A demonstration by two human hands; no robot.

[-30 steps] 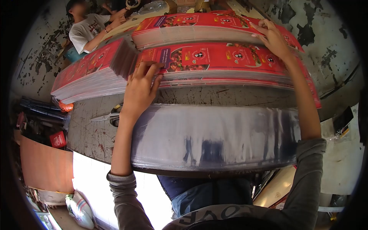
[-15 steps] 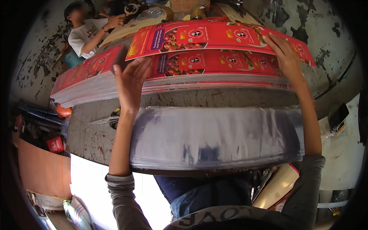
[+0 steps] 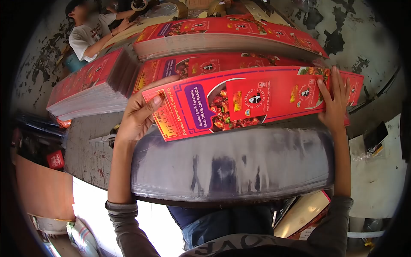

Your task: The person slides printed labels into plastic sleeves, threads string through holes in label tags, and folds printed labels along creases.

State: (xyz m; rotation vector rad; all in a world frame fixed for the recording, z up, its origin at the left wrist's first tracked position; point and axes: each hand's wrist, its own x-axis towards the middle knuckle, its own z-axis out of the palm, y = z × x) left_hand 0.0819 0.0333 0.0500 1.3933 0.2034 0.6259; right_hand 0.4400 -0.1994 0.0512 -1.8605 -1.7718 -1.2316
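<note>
A long red printed sheet [image 3: 257, 100] hangs tilted between my hands, above the back edge of a pile of clear plastic sleeves [image 3: 231, 165]. My left hand [image 3: 143, 109] grips its left end, thumb on the printed face and fingers behind. At the right part of the sheet, my right hand [image 3: 334, 100] lies on the printed face with its fingers spread. Behind the sheet lies a red stack [image 3: 158, 70], partly hidden by it. Another red stack [image 3: 231, 38] stands farther back, and a third [image 3: 87, 85] at the left.
Scissors [image 3: 105, 138] lie on the dark, scratched table [image 3: 87, 156], left of the sleeves. A co-worker in a white shirt [image 3: 87, 38] is at the back left, hands near a roll of tape [image 3: 139, 5]. A small red box [image 3: 55, 159] sits at the lower left.
The red sheet has come off the stacks toward me, over the sleeves. My left hand has closed on its left end. My right hand has moved nearer with it.
</note>
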